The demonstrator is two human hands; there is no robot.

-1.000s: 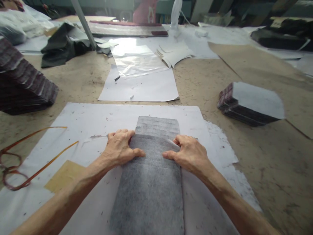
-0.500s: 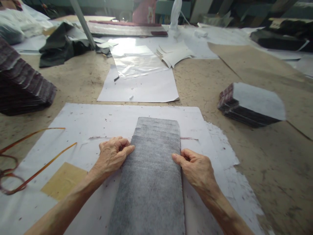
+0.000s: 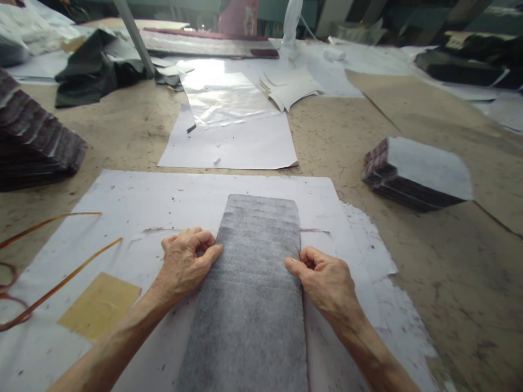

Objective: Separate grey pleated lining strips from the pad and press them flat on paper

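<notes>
A long grey felt-like fabric strip (image 3: 253,305) runs from the bottom edge toward the middle of the view, with faint cross ridges at its far part. My left hand (image 3: 190,256) pinches its left edge between thumb and curled fingers. On the opposite edge, at about the same height, my right hand (image 3: 322,272) grips with the thumb on top and the fingers curled by the side. Beneath the strip lies a large white paper sheet (image 3: 134,201). The near end of the strip runs out of view.
Eyeglasses (image 3: 69,283) with amber temples and a yellow square (image 3: 100,306) lie at left. Stacks of cut pieces stand at far left (image 3: 36,136) and at right (image 3: 425,169). Beyond are a clear plastic sheet (image 3: 224,98), pale cut pieces (image 3: 294,90) and a slanted pole (image 3: 134,38).
The whole view has shifted slightly, so things appear a little further left. Both hands keep their hold on the strip's edges, with hardly any movement against it.
</notes>
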